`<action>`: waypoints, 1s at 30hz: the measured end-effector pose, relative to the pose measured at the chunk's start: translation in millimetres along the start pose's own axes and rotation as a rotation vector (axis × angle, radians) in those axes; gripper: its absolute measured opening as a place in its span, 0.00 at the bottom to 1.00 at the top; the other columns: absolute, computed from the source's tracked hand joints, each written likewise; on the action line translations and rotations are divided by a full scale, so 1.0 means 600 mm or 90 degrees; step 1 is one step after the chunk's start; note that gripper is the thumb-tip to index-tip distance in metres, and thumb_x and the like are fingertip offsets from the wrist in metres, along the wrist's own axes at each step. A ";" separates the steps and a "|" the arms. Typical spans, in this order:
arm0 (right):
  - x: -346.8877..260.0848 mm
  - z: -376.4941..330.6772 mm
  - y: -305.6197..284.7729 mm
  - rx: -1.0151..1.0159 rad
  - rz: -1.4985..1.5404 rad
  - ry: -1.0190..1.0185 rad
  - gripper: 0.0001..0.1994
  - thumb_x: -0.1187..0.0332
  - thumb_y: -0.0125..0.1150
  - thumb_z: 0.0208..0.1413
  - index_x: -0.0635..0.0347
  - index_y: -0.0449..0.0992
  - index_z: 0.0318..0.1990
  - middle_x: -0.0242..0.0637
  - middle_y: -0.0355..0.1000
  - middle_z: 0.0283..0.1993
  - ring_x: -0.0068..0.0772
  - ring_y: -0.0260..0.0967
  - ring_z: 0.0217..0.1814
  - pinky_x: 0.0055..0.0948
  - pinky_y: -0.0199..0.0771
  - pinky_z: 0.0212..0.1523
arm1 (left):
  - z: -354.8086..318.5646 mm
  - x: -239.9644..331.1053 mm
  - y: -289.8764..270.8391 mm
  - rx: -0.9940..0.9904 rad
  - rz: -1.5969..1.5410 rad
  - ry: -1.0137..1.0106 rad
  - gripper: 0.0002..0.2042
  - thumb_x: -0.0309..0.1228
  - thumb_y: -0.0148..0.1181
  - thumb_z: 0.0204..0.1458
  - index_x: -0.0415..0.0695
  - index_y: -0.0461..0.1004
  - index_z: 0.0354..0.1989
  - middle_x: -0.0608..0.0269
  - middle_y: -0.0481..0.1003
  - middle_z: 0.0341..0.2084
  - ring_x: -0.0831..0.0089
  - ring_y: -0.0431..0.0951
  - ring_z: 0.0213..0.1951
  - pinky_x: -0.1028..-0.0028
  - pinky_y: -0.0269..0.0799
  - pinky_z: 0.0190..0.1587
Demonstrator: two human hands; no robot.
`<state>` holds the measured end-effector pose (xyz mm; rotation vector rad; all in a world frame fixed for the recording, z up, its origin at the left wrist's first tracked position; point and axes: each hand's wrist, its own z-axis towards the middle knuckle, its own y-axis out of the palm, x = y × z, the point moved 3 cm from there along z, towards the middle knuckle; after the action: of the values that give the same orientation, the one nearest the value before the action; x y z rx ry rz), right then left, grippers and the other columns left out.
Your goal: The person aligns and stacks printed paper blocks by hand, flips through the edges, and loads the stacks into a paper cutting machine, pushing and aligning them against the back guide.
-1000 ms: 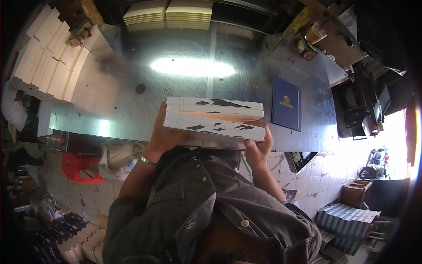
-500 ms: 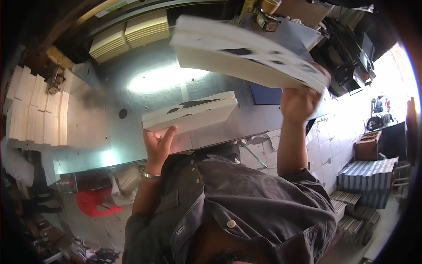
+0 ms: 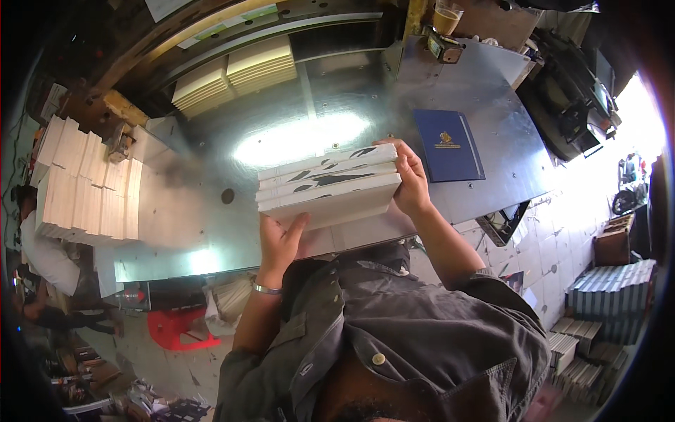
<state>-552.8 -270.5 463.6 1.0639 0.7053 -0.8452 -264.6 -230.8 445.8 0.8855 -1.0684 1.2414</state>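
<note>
Between my two hands is a stack of thick white book blocks [image 3: 334, 188], held over the near edge of the metal table. Dark irregular patches mark their upper edges. My left hand [image 3: 281, 239] grips the near left end, thumb against the pale front face, its fingers partly hidden beneath. At the other end my right hand [image 3: 413, 177] wraps round the right side, with fingers over the far corner. A dark blue hard-cover folder [image 3: 450, 144] with a gold emblem lies flat just right of that hand.
The metal table [image 3: 492, 98] spans the middle. Tall stacks of cut paper blocks [image 3: 88, 190] stand at its left end, more paper stacks [image 3: 260, 67] at the back. A cup [image 3: 446, 20] sits far right. Below lie a red plastic stool [image 3: 176, 329] and striped bundles [image 3: 610, 288]. Another person [image 3: 49, 257] is at far left.
My right hand has come down and left with its raised book blocks, which now sit together with those in my left hand. The blue folder is now fully uncovered. The view has shifted slightly.
</note>
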 end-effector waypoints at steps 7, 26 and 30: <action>0.020 -0.066 -0.007 -0.062 -0.143 0.066 0.61 0.53 0.81 0.48 0.66 0.41 0.81 0.48 0.52 0.80 0.39 0.50 0.82 0.38 0.53 0.77 | -0.009 -0.008 -0.003 0.048 0.031 0.004 0.26 0.30 0.71 0.60 0.33 0.67 0.62 0.53 0.77 0.53 0.67 0.77 0.54 0.67 0.71 0.59; 0.019 -0.123 0.040 0.086 -0.484 0.096 0.50 0.73 0.73 0.54 0.64 0.46 0.80 0.55 0.54 0.80 0.47 0.53 0.82 0.39 0.55 0.77 | -0.070 -0.011 0.012 0.127 0.091 -0.022 0.22 0.25 0.68 0.62 0.33 0.68 0.61 0.53 0.76 0.56 0.69 0.76 0.57 0.69 0.69 0.63; 0.026 -0.130 0.049 0.115 -0.408 0.099 0.51 0.71 0.72 0.58 0.62 0.41 0.81 0.53 0.53 0.81 0.44 0.52 0.82 0.37 0.53 0.77 | -0.076 -0.013 0.012 0.130 0.029 -0.075 0.24 0.23 0.67 0.62 0.31 0.67 0.63 0.49 0.74 0.59 0.66 0.74 0.60 0.67 0.68 0.64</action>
<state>-527.1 -193.9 437.6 1.0834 1.1489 -1.4041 -265.4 -189.0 424.8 1.1076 -1.0720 1.3675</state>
